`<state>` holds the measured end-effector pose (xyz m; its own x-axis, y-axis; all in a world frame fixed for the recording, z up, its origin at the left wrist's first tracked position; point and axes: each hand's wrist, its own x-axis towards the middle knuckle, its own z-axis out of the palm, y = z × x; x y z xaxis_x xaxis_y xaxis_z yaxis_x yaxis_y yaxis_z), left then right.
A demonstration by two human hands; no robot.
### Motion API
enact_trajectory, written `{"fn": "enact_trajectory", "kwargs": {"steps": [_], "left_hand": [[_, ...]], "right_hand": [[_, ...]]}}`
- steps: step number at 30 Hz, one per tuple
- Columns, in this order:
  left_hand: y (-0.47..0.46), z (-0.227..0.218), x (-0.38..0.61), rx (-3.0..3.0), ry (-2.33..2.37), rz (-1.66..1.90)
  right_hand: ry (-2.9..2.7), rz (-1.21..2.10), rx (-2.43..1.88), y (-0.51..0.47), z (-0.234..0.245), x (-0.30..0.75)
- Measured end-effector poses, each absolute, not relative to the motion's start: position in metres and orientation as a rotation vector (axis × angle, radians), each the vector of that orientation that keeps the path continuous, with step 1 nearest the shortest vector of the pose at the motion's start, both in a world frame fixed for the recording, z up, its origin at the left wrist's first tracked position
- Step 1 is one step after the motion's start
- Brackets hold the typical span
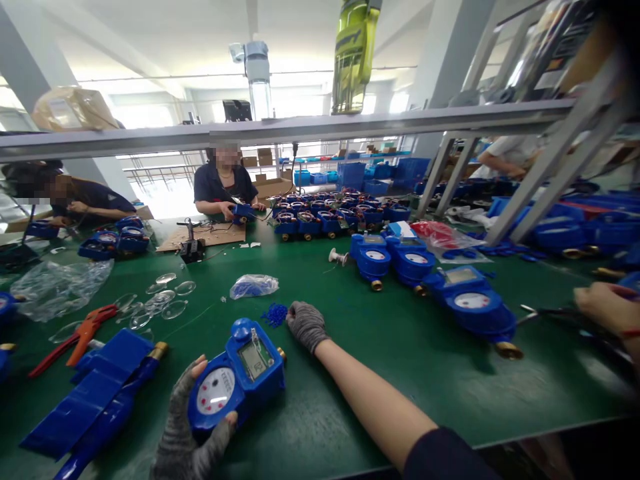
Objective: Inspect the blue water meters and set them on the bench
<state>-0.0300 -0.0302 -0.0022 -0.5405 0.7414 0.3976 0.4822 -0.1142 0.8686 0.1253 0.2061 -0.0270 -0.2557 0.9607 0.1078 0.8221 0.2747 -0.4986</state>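
My left hand [193,427], in a grey fingerless glove, grips a blue water meter [240,377] by its round end. The meter is tilted towards me, with its white dial and grey display facing up and a brass fitting at its far side. My right hand [306,325], gloved in the same grey, rests at the edge of a small heap of tiny blue pieces [275,315]. Its fingers are curled together, and their tips are hidden, so what they hold cannot be seen. Behind the heap lies a clear plastic bag [254,286] with blue contents.
Clear round discs [160,301] and orange-red cutters [83,339] lie to the left, beside another blue meter [107,393]. Several meters [473,303] stand at the right, near a wire spool [338,257]. A co-worker's hand [607,307] holds a tool at far right. A shelf [310,125] crosses overhead.
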Motion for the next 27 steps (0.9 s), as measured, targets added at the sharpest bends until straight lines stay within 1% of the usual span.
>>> {"fn": "enact_trajectory", "kwargs": {"steps": [3, 5, 10, 14, 17, 20, 25, 27], "left_hand": [[-0.029, -0.002, -0.030, 1.092, 1.992, 1.707], [-0.029, -0.003, -0.038, 1.014, 1.940, 1.695], [-0.018, 0.005, -0.072, 1.023, 1.554, 1.553], [0.007, 0.017, -0.080, 1.033, 1.315, 1.568], [0.017, 0.023, -0.076, 1.039, 1.296, 1.569], [0.018, 0.024, -0.074, 1.033, 1.303, 1.569], [0.017, 0.019, -0.076, 1.009, 1.296, 1.574], [0.017, 0.019, -0.077, 1.012, 1.294, 1.575]], "right_hand": [[-2.208, 0.497, -1.581, 0.204, -0.024, 0.135], [-2.252, 0.501, -1.543, 0.197, -0.023, 0.145], [-2.367, 0.500, -1.476, 0.177, -0.021, 0.163], [-2.364, 0.588, -1.416, 0.175, -0.020, 0.163], [-2.305, 0.748, -1.327, 0.176, -0.019, 0.168], [-2.263, 0.958, -1.141, 0.171, -0.016, 0.178], [-2.013, 1.516, -0.653, 0.153, -0.009, 0.185], [-1.956, 1.611, -0.603, 0.150, -0.007, 0.183]]}}
